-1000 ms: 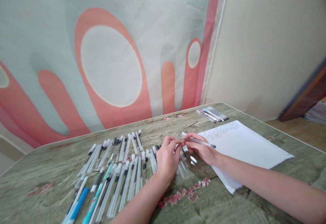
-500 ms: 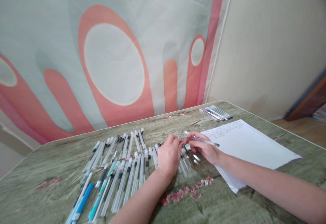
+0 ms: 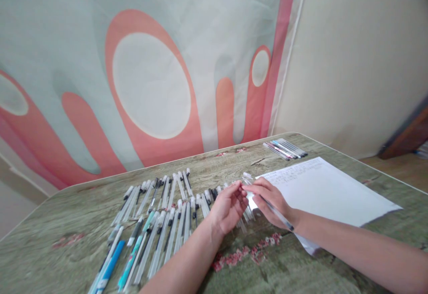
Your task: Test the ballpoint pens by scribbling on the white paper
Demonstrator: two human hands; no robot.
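Note:
My right hand [image 3: 272, 200] is closed on a clear pen [image 3: 279, 215], whose dark end points down toward my wrist. Right beside it, my left hand [image 3: 230, 209] has turned palm up with curled fingers, its fingertips meeting those of my right hand; whatever they pinch is too small to make out. Under and behind both hands lie several clear pens, partly hidden. To the left, many clear pens with white or black caps [image 3: 163, 236] lie in two rows, along with a blue pen [image 3: 112, 265] and a teal one [image 3: 130, 263].
A white sheet [image 3: 331, 191] with handwriting near its upper left lies to the right of my hands. Behind it, a group of pens [image 3: 286, 149] sits near the table's far edge. The wood-patterned table [image 3: 267, 271] stands against a patterned curtain [image 3: 203, 62].
My left hand has rolled from back up to palm up. The pen in my right hand has tilted, its dark end now lower and nearer my wrist.

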